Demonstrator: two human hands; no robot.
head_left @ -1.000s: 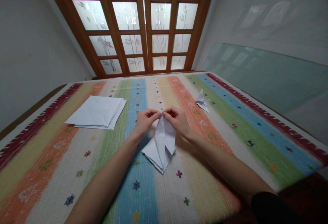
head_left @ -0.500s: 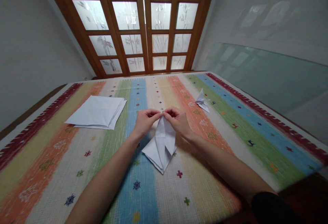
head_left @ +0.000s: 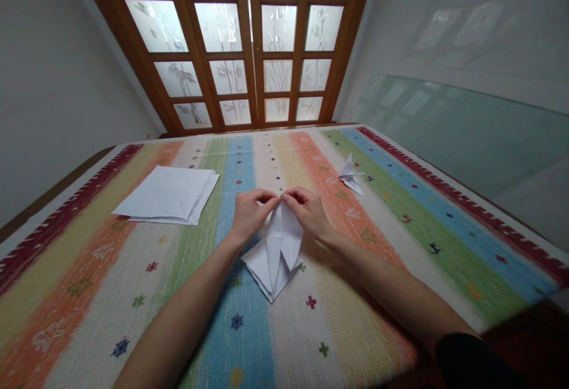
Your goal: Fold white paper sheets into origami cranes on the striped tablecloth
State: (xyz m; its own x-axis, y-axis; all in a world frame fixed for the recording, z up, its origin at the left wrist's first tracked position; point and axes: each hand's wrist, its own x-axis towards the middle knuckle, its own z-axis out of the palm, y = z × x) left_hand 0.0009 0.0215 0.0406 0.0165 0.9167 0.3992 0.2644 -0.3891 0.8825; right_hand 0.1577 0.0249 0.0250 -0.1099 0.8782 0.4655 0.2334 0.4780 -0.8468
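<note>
Left hand [head_left: 249, 216], right hand [head_left: 310, 212], pinching folded paper [head_left: 274, 239] by its far tip, between them

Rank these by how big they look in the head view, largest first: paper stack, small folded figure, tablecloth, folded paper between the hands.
1. Tablecloth
2. Paper stack
3. Folded paper, only somewhat smaller; it lies nearer the camera, so true sizes are unsure
4. Small folded figure

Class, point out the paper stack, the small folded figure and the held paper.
Paper stack [head_left: 166, 193]: head view, its top face.
Small folded figure [head_left: 349, 171]: head view, its middle.
Held paper [head_left: 274, 248]: head view, its central flap.
</note>
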